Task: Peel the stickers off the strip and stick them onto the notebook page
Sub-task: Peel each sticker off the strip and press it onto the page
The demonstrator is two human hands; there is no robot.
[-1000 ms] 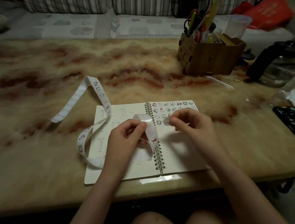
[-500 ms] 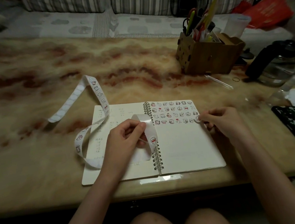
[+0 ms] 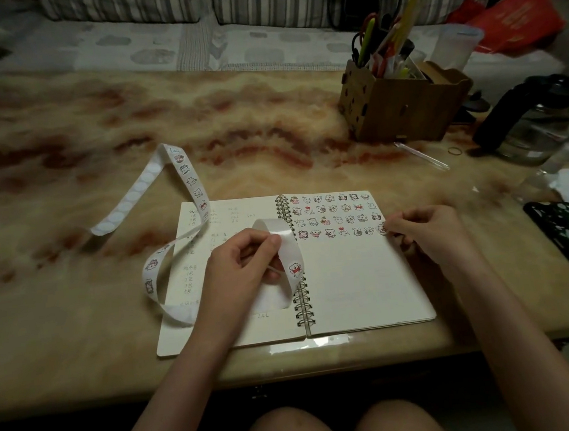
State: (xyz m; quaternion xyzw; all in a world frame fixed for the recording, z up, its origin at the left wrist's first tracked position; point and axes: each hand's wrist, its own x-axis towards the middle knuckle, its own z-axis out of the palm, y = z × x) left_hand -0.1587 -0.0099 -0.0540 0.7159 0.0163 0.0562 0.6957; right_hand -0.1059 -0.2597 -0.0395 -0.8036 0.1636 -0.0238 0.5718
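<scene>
So the spiral notebook (image 3: pixel 352 295) lies open flat near the front edge of the marble-look table (image 3: pixel 80 336), and the right page already has four rows of little cartoon stickers across the top. The left hand (image 3: pixel 243 270) hovers over the left page with its grip clamped on the sticker strip (image 3: pixel 190 175), thumb and fingertips pinching a bend of it right by the spiral binding. One bear sticker with a red scarf (image 3: pixel 294 268) sits on the strip just below the thumb. The rest of the strip loops out to the left past the notebook's edge, then arcs up and back down onto the table, with its far end showing bare backing. The right hand (image 3: pixel 429 233) is at the right end of the fourth row, fingers curled, its grip closed on a sticker (image 3: pixel 382 229) that's touching the page at its edge. Further back on the right there's a wooden pen box (image 3: pixel 404 108) stuffed with pens, a glass kettle (image 3: pixel 536 121), and a rubber band (image 3: pixel 455 151) lying between them.
</scene>
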